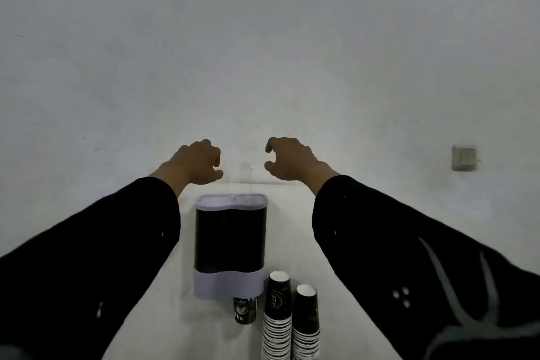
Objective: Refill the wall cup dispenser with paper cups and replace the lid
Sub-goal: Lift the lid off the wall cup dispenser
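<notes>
The cup dispenser (pixel 230 240) hangs on the white wall, with a dark body, pale grey bands at top and bottom, and two round openings showing at its top. One dark paper cup (pixel 245 310) pokes out of its underside. Just above the dispenser, a faint transparent lid (pixel 248 177) spans the gap between my hands. My left hand (pixel 195 162) pinches its left end with curled fingers, and my right hand (pixel 290 159) pinches its right end. Two stacks of dark paper cups (pixel 277 318) stand side by side, right of the dispenser's base.
A light switch (pixel 464 158) sits on the wall (pixel 263 52) far to the right. My dark sleeves fill both lower corners. What the cup stacks rest on is out of frame.
</notes>
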